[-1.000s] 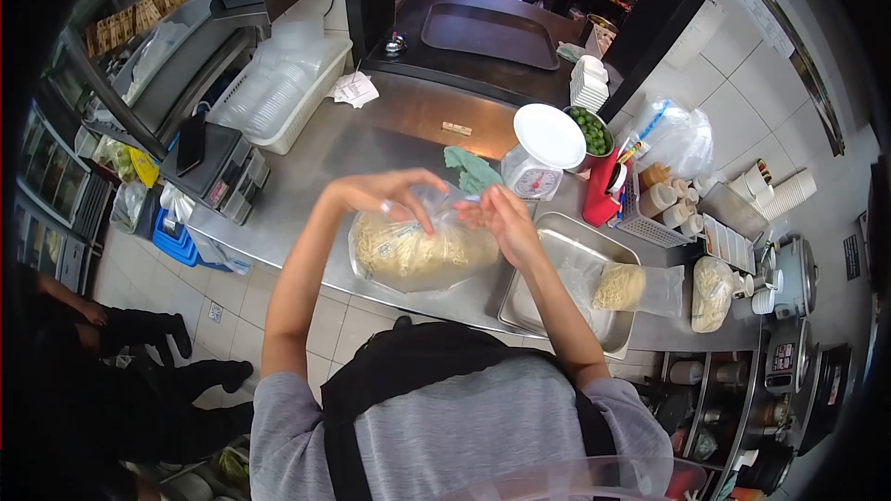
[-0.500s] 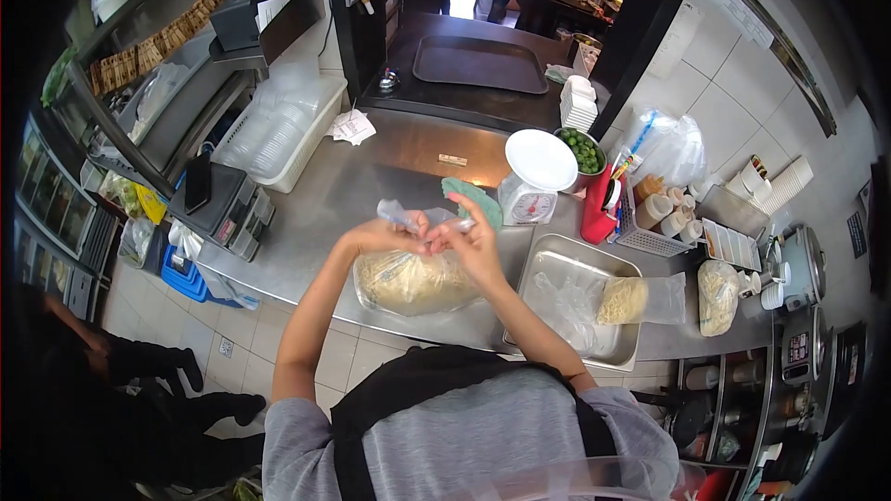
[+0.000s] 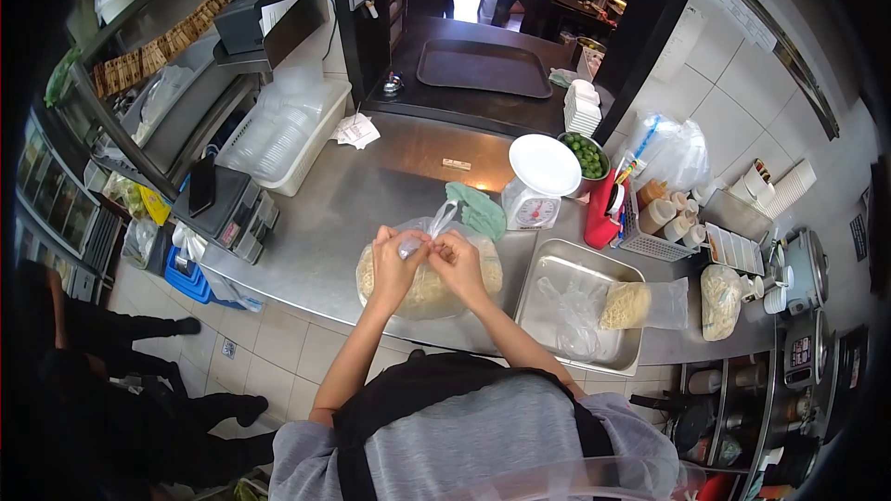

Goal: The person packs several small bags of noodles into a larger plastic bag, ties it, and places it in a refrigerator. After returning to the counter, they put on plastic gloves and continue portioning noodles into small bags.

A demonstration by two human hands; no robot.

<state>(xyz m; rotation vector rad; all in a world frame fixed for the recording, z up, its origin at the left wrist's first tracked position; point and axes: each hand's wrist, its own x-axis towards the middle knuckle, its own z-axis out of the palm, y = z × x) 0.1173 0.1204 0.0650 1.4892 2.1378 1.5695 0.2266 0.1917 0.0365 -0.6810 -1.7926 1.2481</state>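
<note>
A large clear plastic bag of noodles [image 3: 427, 292] lies on the steel counter in front of me, its twisted neck standing up in a loop. My left hand [image 3: 399, 255] grips the neck from the left, fingers closed. From the right, my right hand [image 3: 455, 264] pinches the same twisted plastic, and the fingertips of both hands meet there. Just behind the bag rests a crumpled green cloth [image 3: 478, 211]. On the right, a steel tray [image 3: 603, 362] holds loose clear bags and a smaller bag of noodles [image 3: 626, 306].
A white dial scale [image 3: 534, 209] stands behind the tray, near a bowl of green limes [image 3: 587, 158]. Sauce bottles fill a grey basket [image 3: 654, 241]. Plastic containers sit in a white bin [image 3: 311, 148] at left. Dark-clothed people [image 3: 158, 390] are at lower left.
Both hands have come lower and closer to me over the bag, and my fingers have closed in around its neck. The plastic loop now stands up behind them.
</note>
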